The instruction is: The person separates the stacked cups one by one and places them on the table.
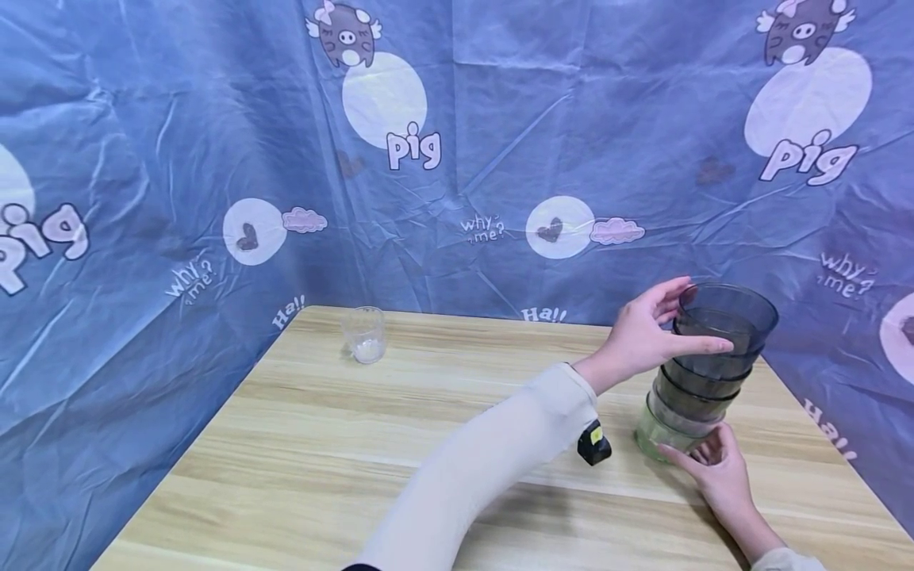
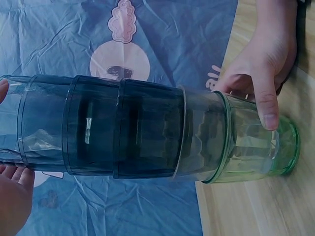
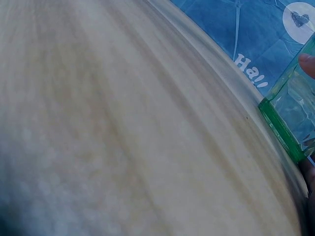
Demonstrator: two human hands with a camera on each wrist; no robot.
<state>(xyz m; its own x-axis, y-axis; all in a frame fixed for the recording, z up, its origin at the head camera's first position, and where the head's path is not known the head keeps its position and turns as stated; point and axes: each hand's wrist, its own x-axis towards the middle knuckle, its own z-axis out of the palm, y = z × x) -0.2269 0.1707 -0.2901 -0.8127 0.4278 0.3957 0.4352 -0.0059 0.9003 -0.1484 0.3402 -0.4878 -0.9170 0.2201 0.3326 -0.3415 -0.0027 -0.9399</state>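
Observation:
A tall stack of nested cups stands at the right of the table in the head view, leaning slightly right. Several dark grey see-through cups make up its upper part. Below them comes a clear cup, seated in a green cup at the bottom. My left hand grips the top dark cup, its thumb across the near side and fingers behind the left side. Low down, my right hand holds the green cup between thumb and fingers. In the right wrist view the green cup's base shows at the right edge.
A single clear cup stands at the back left of the wood-grain table. A blue printed cloth hangs behind the table and along both sides. A black device with a yellow mark shows beside the left wrist.

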